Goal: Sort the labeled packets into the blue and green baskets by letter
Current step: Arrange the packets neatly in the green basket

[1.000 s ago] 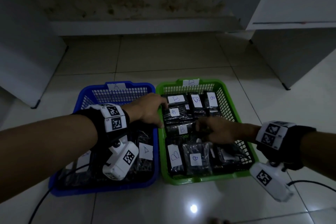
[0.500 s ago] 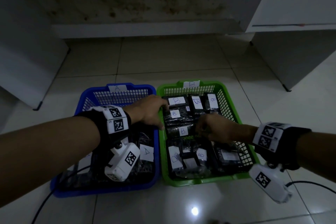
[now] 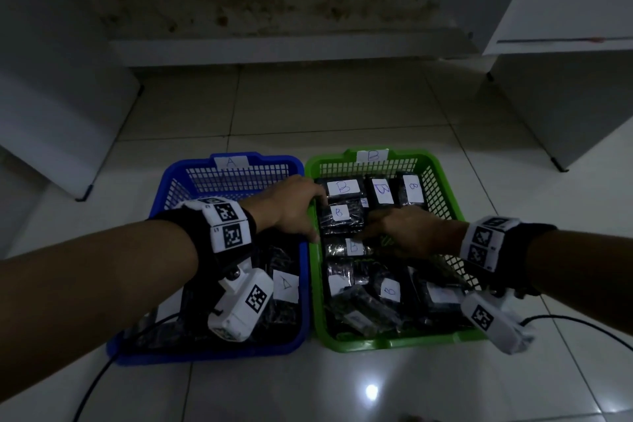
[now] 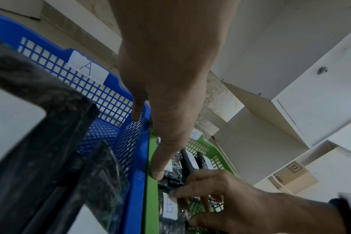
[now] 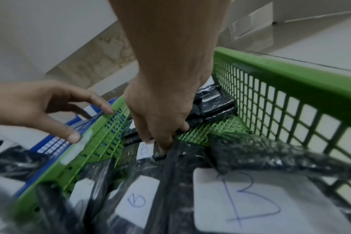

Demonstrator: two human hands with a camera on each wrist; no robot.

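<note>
Black B packets [image 3: 342, 216] are crowding the green basket [image 3: 442, 178], a patch of its mesh floor lying bare. The right hand [image 3: 407, 233] is reaching among them, grip unclear; the left hand [image 3: 291, 205] is resting relaxed on the rim beside the blue basket [image 3: 171, 181].

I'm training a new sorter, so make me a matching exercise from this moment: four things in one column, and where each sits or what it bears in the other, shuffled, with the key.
Column one:
1. blue basket
2. green basket
3. left hand
4. right hand

Column two:
a. fingers down among the packets inside the green basket
b. bears a tag marked A on its far wall
c. rests on the rims where the two baskets meet
d. bears a tag marked B on its far wall

Pairs: 1-b, 2-d, 3-c, 4-a.
</note>
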